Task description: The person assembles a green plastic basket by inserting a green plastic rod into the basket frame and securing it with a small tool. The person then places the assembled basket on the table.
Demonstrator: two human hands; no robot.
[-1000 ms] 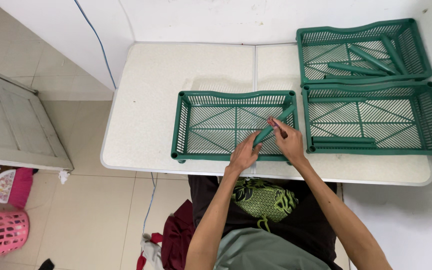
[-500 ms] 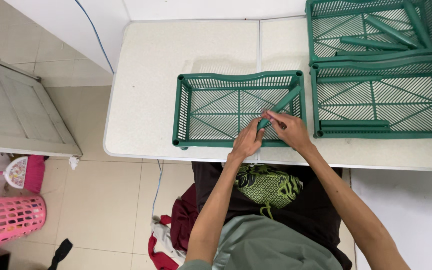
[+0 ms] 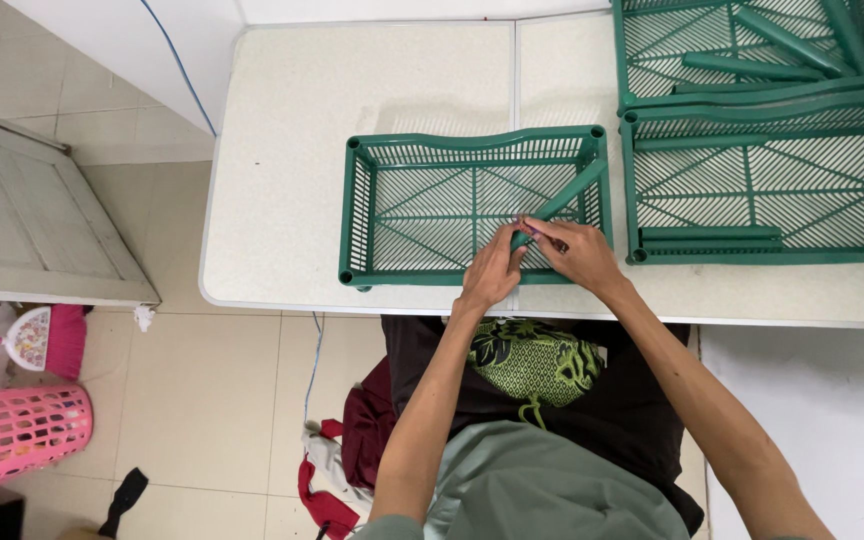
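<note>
A green plastic rod is lying slantwise inside the green slatted tray, its upper end resting toward the tray's far right corner. Both hands are meeting at its lower end, over the tray's near wall. The left hand is pinching that end with closed fingertips; the right hand is closing on it from the other side, apparently to steady it. The tray is sitting near the front edge of the white table, within easy reach. Two more green trays are standing just to the right, holding further loose rods. A pink basket is standing on the tiled floor.
</note>
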